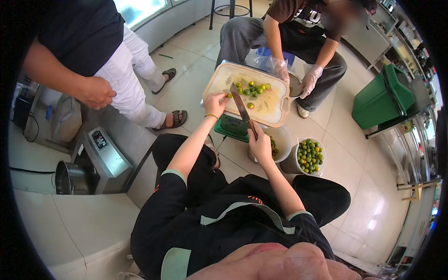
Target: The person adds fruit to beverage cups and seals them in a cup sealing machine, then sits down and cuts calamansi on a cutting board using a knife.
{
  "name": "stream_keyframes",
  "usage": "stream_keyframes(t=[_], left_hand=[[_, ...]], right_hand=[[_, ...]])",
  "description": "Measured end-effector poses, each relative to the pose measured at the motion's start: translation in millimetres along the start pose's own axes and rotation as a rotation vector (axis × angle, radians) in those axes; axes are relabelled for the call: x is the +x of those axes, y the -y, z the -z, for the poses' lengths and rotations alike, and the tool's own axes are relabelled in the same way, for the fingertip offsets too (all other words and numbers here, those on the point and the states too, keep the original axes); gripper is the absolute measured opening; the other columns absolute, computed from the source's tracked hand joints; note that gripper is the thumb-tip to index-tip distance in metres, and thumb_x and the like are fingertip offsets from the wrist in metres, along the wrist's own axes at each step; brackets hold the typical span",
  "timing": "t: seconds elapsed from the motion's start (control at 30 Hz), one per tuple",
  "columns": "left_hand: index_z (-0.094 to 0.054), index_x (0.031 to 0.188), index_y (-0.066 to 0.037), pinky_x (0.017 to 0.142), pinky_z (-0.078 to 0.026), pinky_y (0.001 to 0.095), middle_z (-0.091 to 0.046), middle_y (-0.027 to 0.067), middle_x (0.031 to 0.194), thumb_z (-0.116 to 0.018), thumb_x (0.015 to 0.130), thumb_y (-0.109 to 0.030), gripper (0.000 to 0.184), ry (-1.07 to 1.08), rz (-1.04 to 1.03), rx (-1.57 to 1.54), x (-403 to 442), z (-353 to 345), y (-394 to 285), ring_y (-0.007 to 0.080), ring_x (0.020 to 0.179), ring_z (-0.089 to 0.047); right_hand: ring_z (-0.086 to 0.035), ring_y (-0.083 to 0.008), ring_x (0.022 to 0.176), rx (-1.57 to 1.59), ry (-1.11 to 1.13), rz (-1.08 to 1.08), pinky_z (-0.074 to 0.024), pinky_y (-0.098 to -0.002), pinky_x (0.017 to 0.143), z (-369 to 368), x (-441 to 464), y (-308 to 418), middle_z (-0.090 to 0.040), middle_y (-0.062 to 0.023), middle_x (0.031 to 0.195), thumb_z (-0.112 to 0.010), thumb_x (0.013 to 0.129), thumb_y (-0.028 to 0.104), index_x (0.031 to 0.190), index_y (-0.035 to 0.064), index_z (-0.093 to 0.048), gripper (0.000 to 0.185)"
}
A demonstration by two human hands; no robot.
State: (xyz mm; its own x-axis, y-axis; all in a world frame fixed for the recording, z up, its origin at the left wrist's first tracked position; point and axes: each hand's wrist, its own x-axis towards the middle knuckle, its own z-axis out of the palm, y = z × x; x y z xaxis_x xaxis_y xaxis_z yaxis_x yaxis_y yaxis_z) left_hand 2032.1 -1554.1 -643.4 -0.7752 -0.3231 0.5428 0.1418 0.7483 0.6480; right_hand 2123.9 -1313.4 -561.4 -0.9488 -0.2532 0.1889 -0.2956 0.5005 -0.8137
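Observation:
My right hand [260, 141] is wrapped round the handle of a knife [241, 105], whose blade points away over the cutting board [275, 108]. At the board's left side my left hand [216, 103] pinches a small green citrus fruit [229, 95] beside the blade tip. Several small green and yellowish fruits [254, 88] lie in the middle of the board, and one cut yellow piece [250, 106] lies nearer to me. Wet juice marks cover the pale surface. A green object [232, 127] shows under the board's near edge.
Opposite sits a person with clear-gloved hands [311, 80] at a metal bowl [295, 86]. Another person stands at left [95, 91]. A bucket of green fruits [310, 157] and a white bucket [282, 135] stand near my knee. A green bin [380, 100] is at right.

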Motion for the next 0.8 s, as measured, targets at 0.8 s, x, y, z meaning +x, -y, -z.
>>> stream_keyframes(t=[0.8], left_hand=[[-0.074, 0.079, -0.016, 0.07, -0.037, 0.0381, -0.067, 0.0002, 0.076, -0.067, 0.075, -0.015, 0.008, -0.055, -0.095, 0.049, -5, 1, -17, 0.0226, 0.076, -0.059]], right_hand=[[-0.063, -0.0403, 0.067, -0.035, -0.016, 0.03, -0.0497, -0.0453, 0.06, 0, 3, -11, -0.061, -0.0258, 0.071, -0.058, 0.09, 0.019, 0.121, 0.0034, -0.058, 0.035]])
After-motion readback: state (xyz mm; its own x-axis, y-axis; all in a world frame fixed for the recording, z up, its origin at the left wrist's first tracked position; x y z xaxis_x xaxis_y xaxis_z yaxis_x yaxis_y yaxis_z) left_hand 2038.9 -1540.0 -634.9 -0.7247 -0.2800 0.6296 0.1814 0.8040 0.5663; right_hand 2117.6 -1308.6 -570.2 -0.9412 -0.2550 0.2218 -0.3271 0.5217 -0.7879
